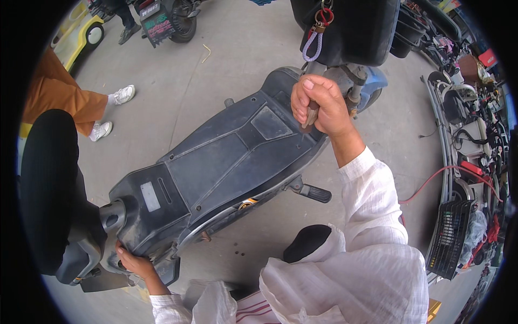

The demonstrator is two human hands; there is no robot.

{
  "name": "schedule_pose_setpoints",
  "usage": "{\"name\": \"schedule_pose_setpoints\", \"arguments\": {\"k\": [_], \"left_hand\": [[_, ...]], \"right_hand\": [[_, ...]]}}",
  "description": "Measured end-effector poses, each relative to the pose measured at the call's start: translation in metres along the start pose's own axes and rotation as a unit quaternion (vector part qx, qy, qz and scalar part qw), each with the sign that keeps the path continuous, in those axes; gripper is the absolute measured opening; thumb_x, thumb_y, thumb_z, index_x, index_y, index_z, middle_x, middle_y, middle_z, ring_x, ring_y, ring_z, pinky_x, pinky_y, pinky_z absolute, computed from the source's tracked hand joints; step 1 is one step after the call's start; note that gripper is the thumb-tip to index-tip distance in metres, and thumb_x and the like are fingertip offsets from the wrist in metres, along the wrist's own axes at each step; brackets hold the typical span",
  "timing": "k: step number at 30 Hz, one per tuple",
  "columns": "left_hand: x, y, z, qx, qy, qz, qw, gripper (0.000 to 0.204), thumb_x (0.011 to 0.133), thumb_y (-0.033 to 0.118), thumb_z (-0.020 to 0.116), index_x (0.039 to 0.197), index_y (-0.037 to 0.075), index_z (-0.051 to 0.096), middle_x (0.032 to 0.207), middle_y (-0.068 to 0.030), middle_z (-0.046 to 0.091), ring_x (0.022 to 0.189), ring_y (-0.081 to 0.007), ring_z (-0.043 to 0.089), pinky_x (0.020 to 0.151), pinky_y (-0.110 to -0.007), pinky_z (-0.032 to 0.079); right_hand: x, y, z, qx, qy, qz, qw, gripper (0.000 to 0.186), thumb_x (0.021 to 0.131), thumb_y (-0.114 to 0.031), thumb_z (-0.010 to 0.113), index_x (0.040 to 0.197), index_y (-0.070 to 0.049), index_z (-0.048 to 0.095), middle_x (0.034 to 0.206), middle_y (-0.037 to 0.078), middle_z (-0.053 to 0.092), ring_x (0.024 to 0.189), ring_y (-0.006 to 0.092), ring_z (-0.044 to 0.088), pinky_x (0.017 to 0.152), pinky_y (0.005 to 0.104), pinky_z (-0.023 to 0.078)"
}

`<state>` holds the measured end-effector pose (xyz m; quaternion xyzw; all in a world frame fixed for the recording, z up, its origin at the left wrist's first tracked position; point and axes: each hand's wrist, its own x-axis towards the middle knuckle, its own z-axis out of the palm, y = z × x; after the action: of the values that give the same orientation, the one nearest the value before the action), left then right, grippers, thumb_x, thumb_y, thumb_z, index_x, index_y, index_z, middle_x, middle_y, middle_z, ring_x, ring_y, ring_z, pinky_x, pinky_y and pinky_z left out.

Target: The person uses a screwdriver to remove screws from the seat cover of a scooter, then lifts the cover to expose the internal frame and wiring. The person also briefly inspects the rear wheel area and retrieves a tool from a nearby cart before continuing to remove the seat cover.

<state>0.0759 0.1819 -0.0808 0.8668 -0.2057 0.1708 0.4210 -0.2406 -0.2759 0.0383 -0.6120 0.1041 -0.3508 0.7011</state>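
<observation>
A dark grey electric scooter (208, 156) stands slantwise before me, its flat footboard in the middle and its black seat (51, 183) at the left. My right hand (322, 103) is closed in a fist above the front end of the footboard. A short brownish end of something shows below the fist; its kind is hidden by the fingers. My left hand (136, 264) lies against the lower side panel below the seat, fingers stretched along it and partly hidden. A key ring with a pale braided loop (313, 46) hangs at the scooter's front.
A folded footpeg (314, 191) sticks out on the near side. Piled scooter parts and a black basket (452, 237) line the right, with a red hose (431, 175). At the left stands a person in brown trousers (65, 100). Another scooter (167, 24) is parked at the back.
</observation>
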Motion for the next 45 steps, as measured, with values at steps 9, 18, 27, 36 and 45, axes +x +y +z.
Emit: {"name": "schedule_pose_setpoints", "arguments": {"k": [9, 18, 27, 36, 45], "left_hand": [[0.0, -0.005, -0.003, 0.017, -0.007, 0.009, 1.0, 0.055, 0.103, 0.037, 0.027, 0.116, -0.007, 0.057, 0.115, -0.0228, 0.061, 0.107, -0.0349, 0.056, 0.097, -0.04, 0.039], [-0.001, 0.0, 0.0, 0.013, -0.006, 0.005, 1.0, 0.055, 0.103, 0.038, 0.028, 0.115, -0.007, 0.057, 0.116, -0.023, 0.06, 0.107, -0.036, 0.056, 0.097, -0.041, 0.039], [0.0, -0.007, -0.003, 0.013, 0.005, 0.006, 1.0, 0.055, 0.102, 0.038, 0.029, 0.114, -0.007, 0.057, 0.115, -0.0232, 0.06, 0.108, -0.036, 0.055, 0.098, -0.041, 0.039], [-0.001, -0.006, -0.002, -0.012, 0.009, 0.012, 1.0, 0.052, 0.102, 0.035, 0.032, 0.114, -0.01, 0.056, 0.116, -0.0242, 0.059, 0.108, -0.0353, 0.055, 0.098, -0.04, 0.038], [-0.001, 0.001, -0.002, -0.018, -0.003, 0.003, 1.0, 0.052, 0.101, 0.035, 0.034, 0.115, -0.01, 0.056, 0.117, -0.0256, 0.059, 0.108, -0.0373, 0.055, 0.098, -0.04, 0.039]], "right_hand": [[-0.006, -0.001, 0.017, -0.177, 0.286, -0.018, 0.941, 0.037, 0.097, -0.033, 0.056, 0.076, -0.002, 0.055, 0.066, 0.0, 0.054, 0.061, 0.0063, 0.05, 0.056, 0.0225, 0.043], [-0.002, -0.006, -0.03, 0.099, -0.073, 0.038, 0.992, 0.043, 0.1, -0.03, 0.047, 0.064, -0.006, 0.046, 0.055, 0.002, 0.044, 0.046, 0.0102, 0.042, 0.046, 0.0248, 0.038], [-0.002, 0.014, 0.015, -0.114, 0.233, -0.03, 0.965, 0.042, 0.101, -0.037, 0.045, 0.074, -0.006, 0.049, 0.062, 0.002, 0.048, 0.053, 0.0103, 0.046, 0.052, 0.0231, 0.042], [0.007, -0.064, -0.007, -0.779, 0.023, 0.016, 0.627, 0.045, 0.093, -0.042, 0.055, 0.073, -0.002, 0.06, 0.064, 0.012, 0.062, 0.052, 0.0208, 0.06, 0.052, 0.0311, 0.048], [0.009, -0.084, -0.025, -0.667, -0.11, 0.144, 0.723, 0.025, 0.081, -0.019, 0.061, 0.101, -0.005, 0.056, 0.085, 0.013, 0.065, 0.08, 0.0288, 0.063, 0.071, 0.036, 0.048]]}}
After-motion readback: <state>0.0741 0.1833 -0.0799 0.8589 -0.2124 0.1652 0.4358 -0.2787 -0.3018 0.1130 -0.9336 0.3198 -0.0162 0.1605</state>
